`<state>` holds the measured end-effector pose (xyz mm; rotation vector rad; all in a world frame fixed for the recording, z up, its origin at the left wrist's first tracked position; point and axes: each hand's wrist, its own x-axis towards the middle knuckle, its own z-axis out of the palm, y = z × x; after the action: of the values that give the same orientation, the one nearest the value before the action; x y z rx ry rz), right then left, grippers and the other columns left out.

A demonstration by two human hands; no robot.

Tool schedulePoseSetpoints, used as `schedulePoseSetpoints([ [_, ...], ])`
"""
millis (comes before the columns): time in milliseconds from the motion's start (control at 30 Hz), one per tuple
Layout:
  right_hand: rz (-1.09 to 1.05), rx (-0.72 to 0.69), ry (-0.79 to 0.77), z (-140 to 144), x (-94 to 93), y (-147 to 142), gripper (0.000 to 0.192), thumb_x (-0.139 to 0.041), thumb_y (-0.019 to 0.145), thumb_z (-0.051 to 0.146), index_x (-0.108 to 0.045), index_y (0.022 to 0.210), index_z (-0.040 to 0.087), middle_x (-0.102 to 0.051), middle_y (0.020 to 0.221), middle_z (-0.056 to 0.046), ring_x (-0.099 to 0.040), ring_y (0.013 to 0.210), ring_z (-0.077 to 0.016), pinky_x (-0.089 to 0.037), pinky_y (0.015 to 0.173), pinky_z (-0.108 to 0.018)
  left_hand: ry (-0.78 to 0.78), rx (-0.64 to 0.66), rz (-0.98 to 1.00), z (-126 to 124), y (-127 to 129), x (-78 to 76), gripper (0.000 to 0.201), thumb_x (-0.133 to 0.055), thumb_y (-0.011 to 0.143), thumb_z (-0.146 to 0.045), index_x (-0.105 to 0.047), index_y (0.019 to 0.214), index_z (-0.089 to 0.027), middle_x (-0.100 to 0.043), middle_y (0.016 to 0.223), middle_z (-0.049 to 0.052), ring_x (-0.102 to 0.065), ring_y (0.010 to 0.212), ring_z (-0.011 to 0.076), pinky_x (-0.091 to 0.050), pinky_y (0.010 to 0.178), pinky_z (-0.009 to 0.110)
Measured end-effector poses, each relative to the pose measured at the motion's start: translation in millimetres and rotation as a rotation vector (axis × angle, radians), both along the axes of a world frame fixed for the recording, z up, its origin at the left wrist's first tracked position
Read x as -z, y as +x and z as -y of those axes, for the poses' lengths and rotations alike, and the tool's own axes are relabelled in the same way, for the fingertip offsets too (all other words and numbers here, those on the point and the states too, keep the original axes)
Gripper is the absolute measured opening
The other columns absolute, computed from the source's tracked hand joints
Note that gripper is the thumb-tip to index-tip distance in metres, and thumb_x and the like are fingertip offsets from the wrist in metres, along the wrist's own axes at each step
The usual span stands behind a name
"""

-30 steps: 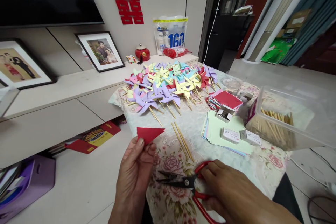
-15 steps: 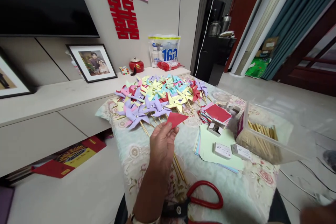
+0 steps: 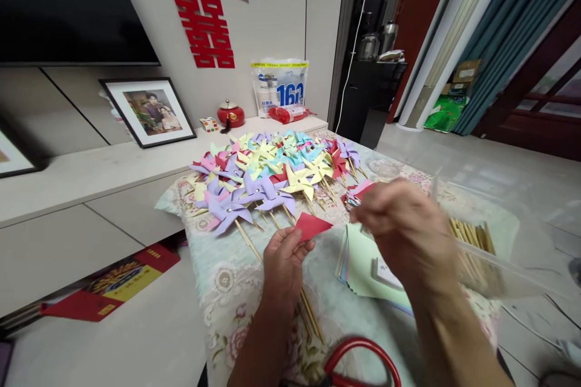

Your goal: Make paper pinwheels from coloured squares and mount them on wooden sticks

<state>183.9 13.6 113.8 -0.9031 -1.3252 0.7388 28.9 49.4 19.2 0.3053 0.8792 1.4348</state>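
Note:
My left hand [image 3: 285, 257] pinches a folded red piece of paper [image 3: 311, 227] that ends in a point to the right. To the right, my right hand [image 3: 403, 224] is raised over the stacked paper and small boxes, its fingers bent together and smeared by motion; whether anything is in them I cannot make out. Beneath it lie pale green sheets [image 3: 356, 257] and a small white box [image 3: 385, 272]. Red paper squares [image 3: 363, 188] are partly covered by that hand. Paper pinwheels [image 3: 267, 163] on sticks spread across the far side of the table.
Red-handled scissors [image 3: 363, 344] lie at the near table edge. A clear plastic bin [image 3: 512, 269] with wooden sticks [image 3: 474, 236] stands at the right. Loose sticks [image 3: 311, 314] lie beside my left forearm. A cabinet [image 3: 91, 175] with a framed photo [image 3: 149, 112] borders the left.
My right hand has come in from the lower right and now hangs over the paper stack and boxes. My left hand still holds the red paper, slightly lower in view.

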Motion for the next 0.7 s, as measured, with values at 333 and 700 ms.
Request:
schedulePoseSetpoints([
  [333, 0.038, -0.107, -0.476, -58.8, 72.2, -11.1, 0.045, -0.075, 0.071, 0.035, -0.064, 0.110, 0.014, -0.067, 0.076, -0.001, -0.063, 0.070, -0.0173, -0.048, 0.071, -0.032, 0.053, 0.080, 0.011, 2.7, 4.2, -1.6, 0.028, -0.087, 0.059, -0.023, -0.064, 0.073, -0.016, -0.070, 0.074, 0.002, -0.063, 0.066, 0.0137, -0.056, 0.061, 0.026],
  [700, -0.168, -0.243, -0.639, -59.4, 73.2, -3.6, 0.045, -0.083, 0.065, 0.038, -0.067, 0.099, 0.014, -0.065, 0.067, 0.002, -0.055, 0.060, -0.0116, -0.039, 0.064, -0.027, 0.094, 0.194, 0.019, 3.2, 1.0, -2.0, 0.025, -0.078, 0.072, -0.029, -0.075, 0.094, -0.017, -0.071, 0.098, 0.006, -0.064, 0.080, 0.0171, -0.052, 0.057, 0.024],
])
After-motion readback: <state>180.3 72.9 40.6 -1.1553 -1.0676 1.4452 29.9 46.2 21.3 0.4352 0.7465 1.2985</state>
